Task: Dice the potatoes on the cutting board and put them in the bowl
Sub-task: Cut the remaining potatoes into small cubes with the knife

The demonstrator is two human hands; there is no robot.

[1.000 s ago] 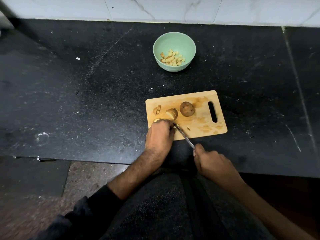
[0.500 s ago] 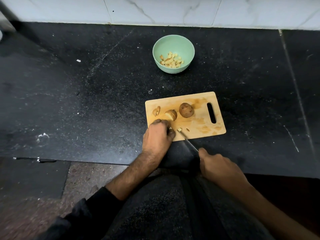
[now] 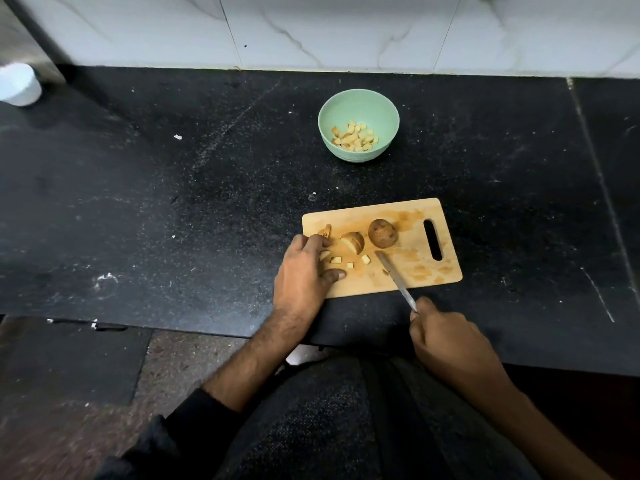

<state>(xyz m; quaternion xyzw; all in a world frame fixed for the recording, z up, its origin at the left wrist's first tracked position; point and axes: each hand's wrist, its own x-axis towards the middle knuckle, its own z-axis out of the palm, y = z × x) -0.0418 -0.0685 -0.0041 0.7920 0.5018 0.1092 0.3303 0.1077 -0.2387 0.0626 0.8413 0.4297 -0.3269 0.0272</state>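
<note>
- Here we are at the cutting board (image 3: 415, 268), and the first risk is plain: a few small diced pieces (image 3: 349, 265) lie loose near its front-left part, close to the edge, so a careless sweep could send them onto the black counter (image 3: 173, 220).
- Our left hand (image 3: 304, 271) sits right over those cubes, and the knife (image 3: 394, 278) points in from the right with its tip near them; if we gather while the blade drifts left, fingers (image 3: 334, 274) and edge could meet.
- The bowl (image 3: 358, 114) stands well apart, beyond the board, already holding a small heap of dice, so a loose handful could shed pieces on the carry.
- The half potato (image 3: 353, 242) and the whole potato (image 3: 382, 233) sit mid-board, uncut; the round one could roll if bumped.
- Now the grips: our left hand is loosely curved, fingertips down on the board around the cubes, thumb spread toward the near side; we judge it cupping, and we cannot tell whether a piece is pinched.
- Our right hand (image 3: 446, 341) is wrapped tight round the knife handle, just off the near edge, blade angled over the wood.
</note>
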